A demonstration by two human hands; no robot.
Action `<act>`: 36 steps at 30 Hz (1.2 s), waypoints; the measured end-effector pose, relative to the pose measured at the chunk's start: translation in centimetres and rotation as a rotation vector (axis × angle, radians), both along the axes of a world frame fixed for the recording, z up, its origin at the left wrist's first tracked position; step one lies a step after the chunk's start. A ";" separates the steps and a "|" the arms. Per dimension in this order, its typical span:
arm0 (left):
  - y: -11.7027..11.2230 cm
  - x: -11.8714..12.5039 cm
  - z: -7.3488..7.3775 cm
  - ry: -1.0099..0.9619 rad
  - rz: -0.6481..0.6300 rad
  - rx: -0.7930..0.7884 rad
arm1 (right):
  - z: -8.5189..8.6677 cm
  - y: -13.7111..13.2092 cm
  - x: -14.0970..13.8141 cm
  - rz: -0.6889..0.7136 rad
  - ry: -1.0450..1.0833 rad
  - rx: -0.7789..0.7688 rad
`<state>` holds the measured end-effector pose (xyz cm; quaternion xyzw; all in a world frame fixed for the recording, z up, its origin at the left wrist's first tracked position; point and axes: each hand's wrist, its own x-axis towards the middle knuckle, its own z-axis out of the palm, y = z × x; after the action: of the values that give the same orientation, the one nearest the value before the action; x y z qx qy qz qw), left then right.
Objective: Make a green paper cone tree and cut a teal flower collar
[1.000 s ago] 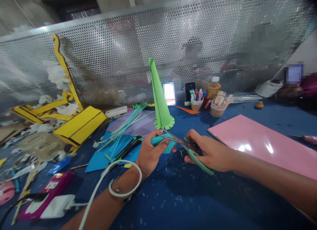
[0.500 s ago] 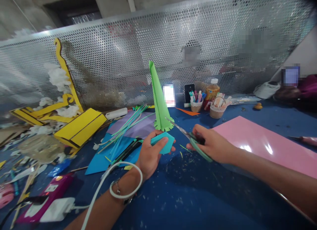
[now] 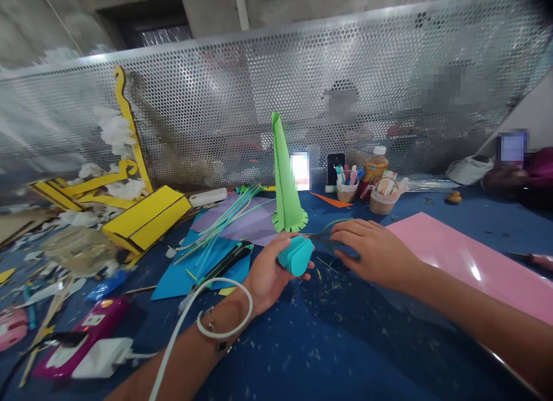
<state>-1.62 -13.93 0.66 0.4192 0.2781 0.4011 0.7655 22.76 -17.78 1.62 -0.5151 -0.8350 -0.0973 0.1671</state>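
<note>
My left hand (image 3: 268,274) is closed around a small folded stack of teal paper (image 3: 296,256), holding it just above the blue table. My right hand (image 3: 374,252) lies to its right with the fingers stretched out flat over a pair of green-handled scissors (image 3: 325,237) that rest on the table. The scissor blades point towards the teal paper. A tall green paper cone (image 3: 286,185) with a fringed base stands upright just behind both hands.
A large pink sheet (image 3: 475,268) lies at the right. Teal straws (image 3: 224,221), blue paper (image 3: 177,277) and a utility knife (image 3: 224,263) lie at the left, yellow cardboard (image 3: 147,216) beyond. Marker cups (image 3: 345,189) and a bottle (image 3: 374,162) stand by the perforated metal screen (image 3: 389,72). A white charger (image 3: 101,358) is near left.
My right hand has stopped cutting, lowered the scissors to the table and flattened over them. My left hand has turned the teal paper so its folded edge faces me.
</note>
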 end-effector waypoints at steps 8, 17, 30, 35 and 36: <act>-0.6 0.6 -1.1 0.272 -0.031 0.214 | 1.0 -1.4 -1.3 0.180 0.012 0.014; 0.1 0.0 -0.4 0.068 -0.084 -0.026 | 1.5 -1.7 -1.1 0.539 0.025 0.091; -0.1 -0.3 -1.6 0.049 -0.154 0.057 | 1.4 -1.5 -1.3 0.410 0.866 -0.336; -0.4 -0.8 -0.7 0.052 -0.400 0.098 | 1.6 -0.9 -1.1 0.079 1.075 -0.297; -0.4 -0.9 -0.5 0.058 -0.446 0.105 | 1.4 -0.8 -1.0 0.013 1.047 -0.299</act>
<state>-2.53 -14.36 0.17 0.5207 0.1790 0.2237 0.8042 21.79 -18.53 3.03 -0.5076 -0.6480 0.2930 0.4863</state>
